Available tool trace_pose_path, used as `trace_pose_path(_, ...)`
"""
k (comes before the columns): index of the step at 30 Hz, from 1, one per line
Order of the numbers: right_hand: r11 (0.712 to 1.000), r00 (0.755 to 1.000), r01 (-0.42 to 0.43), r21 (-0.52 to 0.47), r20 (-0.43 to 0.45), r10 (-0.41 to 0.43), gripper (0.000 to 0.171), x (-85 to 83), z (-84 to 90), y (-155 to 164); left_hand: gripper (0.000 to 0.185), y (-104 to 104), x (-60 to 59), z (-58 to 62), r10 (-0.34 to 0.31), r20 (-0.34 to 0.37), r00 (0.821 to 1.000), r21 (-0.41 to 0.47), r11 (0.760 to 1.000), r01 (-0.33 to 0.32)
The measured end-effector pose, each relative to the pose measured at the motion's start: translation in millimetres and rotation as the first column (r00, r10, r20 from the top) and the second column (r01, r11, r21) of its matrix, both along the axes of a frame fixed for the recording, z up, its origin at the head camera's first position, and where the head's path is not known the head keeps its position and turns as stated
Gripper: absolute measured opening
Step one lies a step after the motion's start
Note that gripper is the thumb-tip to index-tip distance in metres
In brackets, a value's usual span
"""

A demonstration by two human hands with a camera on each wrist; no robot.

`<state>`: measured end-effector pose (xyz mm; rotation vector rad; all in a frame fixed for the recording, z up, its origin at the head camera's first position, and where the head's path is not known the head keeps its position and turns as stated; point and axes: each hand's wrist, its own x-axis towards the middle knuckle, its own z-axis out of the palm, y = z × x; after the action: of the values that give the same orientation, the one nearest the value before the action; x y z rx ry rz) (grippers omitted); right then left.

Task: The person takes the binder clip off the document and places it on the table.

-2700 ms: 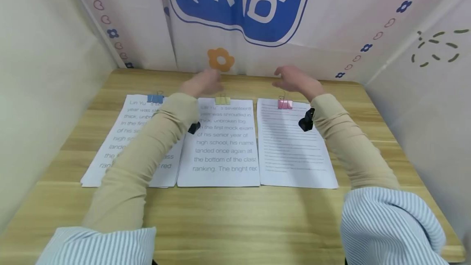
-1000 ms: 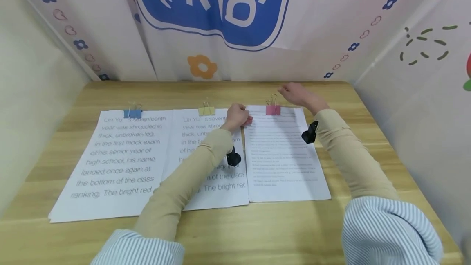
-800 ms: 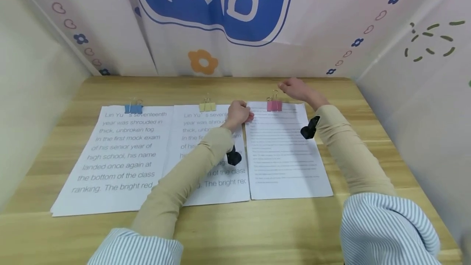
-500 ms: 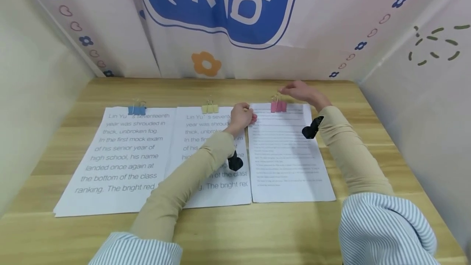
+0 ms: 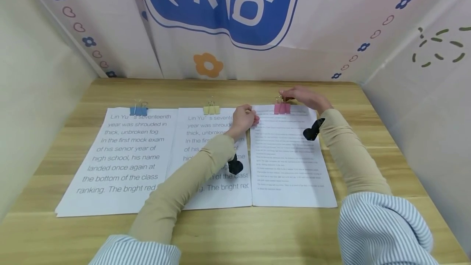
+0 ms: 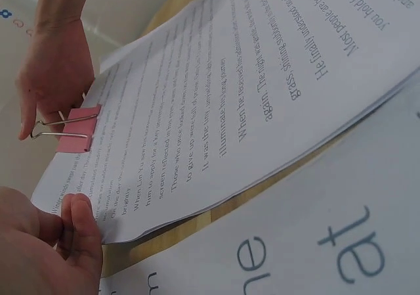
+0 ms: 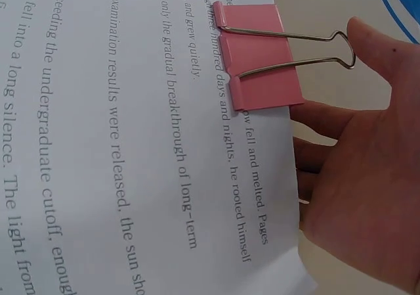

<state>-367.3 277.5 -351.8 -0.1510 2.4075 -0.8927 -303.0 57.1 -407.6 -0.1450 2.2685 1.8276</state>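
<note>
Three clipped paper stacks lie side by side on the wooden table (image 5: 228, 232). The right paper stack (image 5: 288, 154) has small print and a pink binder clip (image 5: 281, 108) on its top edge. My left hand (image 5: 244, 118) pinches that stack's top-left corner between thumb and fingers (image 6: 79, 226), lifting the edge slightly. My right hand (image 5: 303, 96) reaches over the top edge. Its thumb (image 7: 384, 52) meets the wire handles of the pink binder clip (image 7: 259, 55), and its fingers lie beneath the clip and the paper's edge. In the left wrist view the pink binder clip (image 6: 79, 129) stands in front of the right hand (image 6: 56, 78).
The left stack (image 5: 125, 154) carries a blue clip (image 5: 138, 110), the middle stack (image 5: 217, 134) a yellow clip (image 5: 211, 109); both have large print. Printed cloth walls (image 5: 220, 7) enclose the table at the back and both sides.
Both hands came down from the back of the table. The left hand moved right to the right stack's corner. The right hand sank onto the pink clip's handles.
</note>
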Motion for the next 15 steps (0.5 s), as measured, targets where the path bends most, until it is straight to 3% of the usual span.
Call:
trace_pose_path(10,0.996,1.000,-0.015,-0.092,-0.023,0.013,0.065,-1.1,-5.0,7.6,0.030,-0.4,-0.8,-2.7,0.015,-0.005,1.000,-0.004,1.000,-0.015)
trace_pose_path(15,0.988,1.000,-0.006,-0.154,0.004,0.007,0.066,-1.3,-4.2,8.7,0.030,-1.3,-2.2,-2.4,0.023,0.010,1.000,-0.017,1.000,-0.023)
